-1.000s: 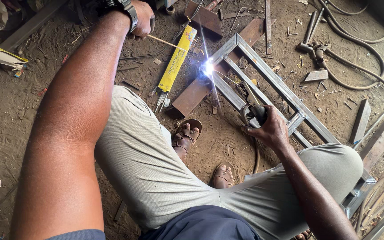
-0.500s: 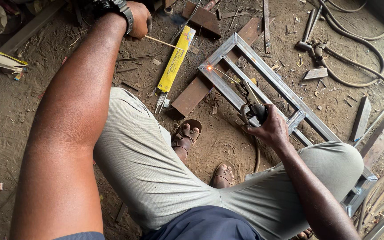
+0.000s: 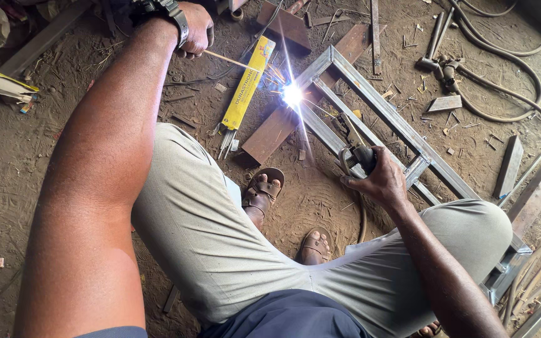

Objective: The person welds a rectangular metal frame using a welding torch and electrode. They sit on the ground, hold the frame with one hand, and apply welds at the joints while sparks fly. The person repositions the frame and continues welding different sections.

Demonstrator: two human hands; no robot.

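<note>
Head view: right hand at centre clenches the electrode holder, arc on the steel frame; left hand, upper left, closed. Steadiness matters.

Bare arms without sleeves, dark chunky wristwatch strapped just behind the left hand, right hand bare, light khaki trousers, dark blue shirt hem, brown strapped sandals below the watch
</note>
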